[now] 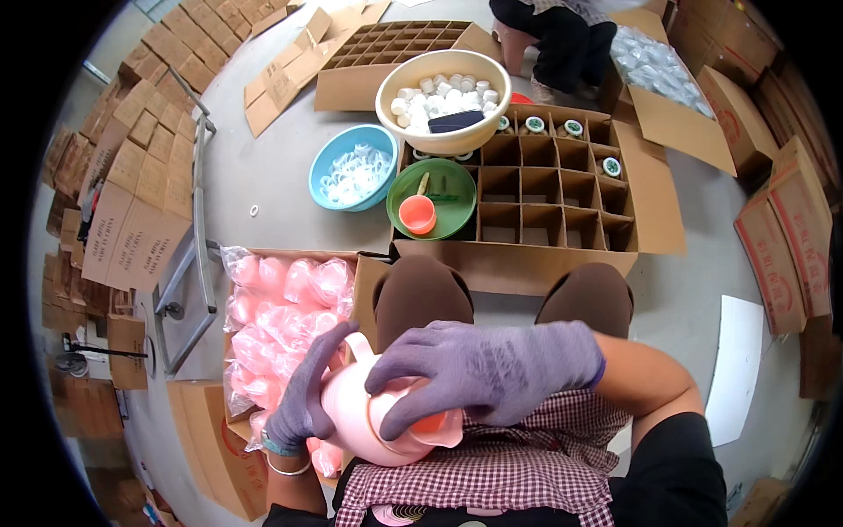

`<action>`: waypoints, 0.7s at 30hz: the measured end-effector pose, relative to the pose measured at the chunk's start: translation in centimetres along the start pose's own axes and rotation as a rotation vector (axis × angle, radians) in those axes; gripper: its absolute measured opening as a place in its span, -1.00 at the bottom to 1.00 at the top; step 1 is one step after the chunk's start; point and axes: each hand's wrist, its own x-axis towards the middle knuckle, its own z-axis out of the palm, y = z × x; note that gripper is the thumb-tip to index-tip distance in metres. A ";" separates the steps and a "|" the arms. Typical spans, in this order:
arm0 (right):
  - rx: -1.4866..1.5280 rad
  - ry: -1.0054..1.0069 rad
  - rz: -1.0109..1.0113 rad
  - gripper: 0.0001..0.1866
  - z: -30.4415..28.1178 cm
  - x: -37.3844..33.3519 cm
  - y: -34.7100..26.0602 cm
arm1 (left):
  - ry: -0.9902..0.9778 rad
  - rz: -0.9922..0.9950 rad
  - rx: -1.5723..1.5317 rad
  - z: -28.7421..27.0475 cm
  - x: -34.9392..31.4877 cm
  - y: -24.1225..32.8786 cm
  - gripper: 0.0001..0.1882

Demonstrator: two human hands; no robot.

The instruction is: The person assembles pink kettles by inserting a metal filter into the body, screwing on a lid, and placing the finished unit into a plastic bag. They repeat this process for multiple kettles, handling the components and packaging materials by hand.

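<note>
A pale pink jug (pixel 351 408) lies tilted over my lap, its handle (pixel 358 346) pointing away from me and its spout toward the right. My left hand (pixel 301 400), in a purple-grey glove, holds the rounded body from the left, thumb and fingers spread around it. My right hand (pixel 492 369), gloved alike, reaches across with its fingers curled over the jug's neck and rim. Reddish-orange shows inside the mouth under that hand; the rest of the opening is hidden. Beside my left hand stands a carton (pixel 367 294) of pink pieces in clear plastic bags (pixel 285 321).
Ahead, a divided carton (pixel 553 255) holds several bottles with white-and-green tops. On it rest a cream basin (pixel 386 105) of white caps and a green basin (pixel 457 211) with an orange cup (pixel 417 214). A blue basin (pixel 316 176) holds white rings. Another person (pixel 562 44) sits beyond.
</note>
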 end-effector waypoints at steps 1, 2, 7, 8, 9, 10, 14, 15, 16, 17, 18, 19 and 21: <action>0.151 -0.025 -0.029 -0.42 -1.1 0.3 1.5 | -0.025 -0.018 0.000 -0.5 -0.3 -0.8 0.55; 0.306 -0.079 0.033 -0.45 -2.3 0.4 4.4 | -0.047 -0.037 -0.004 -1.1 -0.5 -2.0 0.53; -0.008 0.066 0.765 -0.64 -9.3 1.1 23.6 | 0.012 -0.246 -0.190 -2.1 0.0 -3.1 0.49; -0.298 0.107 0.862 -0.69 -9.5 0.7 28.6 | 0.000 -0.271 -0.191 -2.4 0.5 -3.3 0.49; -0.440 0.156 0.918 -0.70 -9.5 0.4 32.7 | -0.013 -0.296 -0.195 -2.8 1.0 -3.7 0.49; -0.532 0.062 0.997 -0.69 -9.5 1.3 35.5 | -0.008 -0.317 -0.209 -3.1 1.0 -4.1 0.49; -0.849 -0.216 1.015 -0.63 -8.4 1.9 44.2 | 0.017 -0.347 -0.292 -3.8 0.6 -6.9 0.44; -0.955 -0.328 0.993 -0.65 -8.4 1.5 46.5 | 0.028 -0.375 -0.303 -3.8 0.9 -7.0 0.40; -0.914 -0.279 1.012 -0.66 -8.1 1.9 47.5 | 0.056 -0.416 -0.314 -3.9 0.8 -7.1 0.36; -0.882 -0.235 1.039 -0.66 -8.2 2.4 47.5 | 0.082 -0.452 -0.331 -3.9 0.9 -7.1 0.32; -0.971 -0.329 0.968 -0.66 -7.8 3.0 47.5 | 0.113 -0.545 -0.309 -3.8 1.3 -6.6 0.31; -1.074 -0.417 0.900 -0.67 -8.4 3.5 46.8 | 0.119 -0.558 -0.314 -4.0 1.6 -6.3 0.21; -1.154 -0.394 0.774 -0.67 -8.3 2.4 46.5 | 0.104 -0.520 -0.396 -4.0 1.5 -6.9 0.05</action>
